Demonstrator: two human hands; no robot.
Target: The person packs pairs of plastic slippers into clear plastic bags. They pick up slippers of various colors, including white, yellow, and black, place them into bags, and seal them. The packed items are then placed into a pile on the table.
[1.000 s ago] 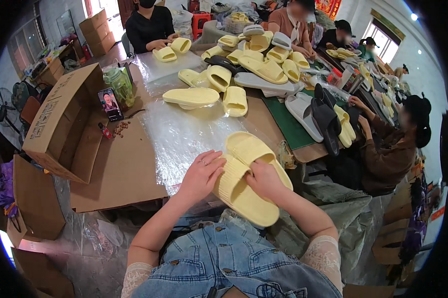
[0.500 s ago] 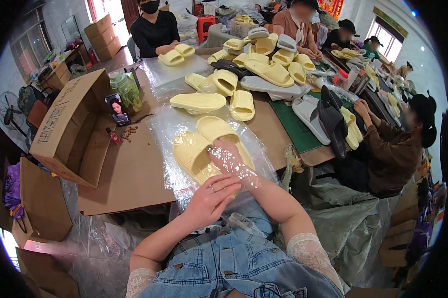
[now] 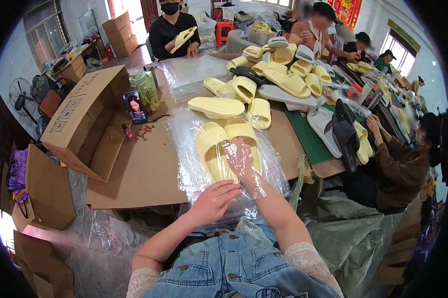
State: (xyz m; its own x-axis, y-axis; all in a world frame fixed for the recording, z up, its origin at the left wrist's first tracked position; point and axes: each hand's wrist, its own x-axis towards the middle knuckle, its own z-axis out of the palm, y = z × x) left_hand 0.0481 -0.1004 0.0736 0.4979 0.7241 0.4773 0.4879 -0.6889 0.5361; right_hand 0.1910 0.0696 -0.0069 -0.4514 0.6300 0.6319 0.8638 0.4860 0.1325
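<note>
Right hand (image 3: 240, 158) reaches forward flat; left hand (image 3: 215, 199) curls loosely nearer.

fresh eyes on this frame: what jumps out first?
The pair of pale yellow slippers lying inside a clear plastic bag at table centre, with the right hand pushed into the bag on top of them and the left hand at the bag's near edge. Behind them sits a heap of loose slippers, and an open cardboard box lies on its side at left.

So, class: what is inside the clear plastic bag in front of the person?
The clear plastic bag holds a pair of yellow slippers and the right hand. The slippers' soles are hidden.
</note>
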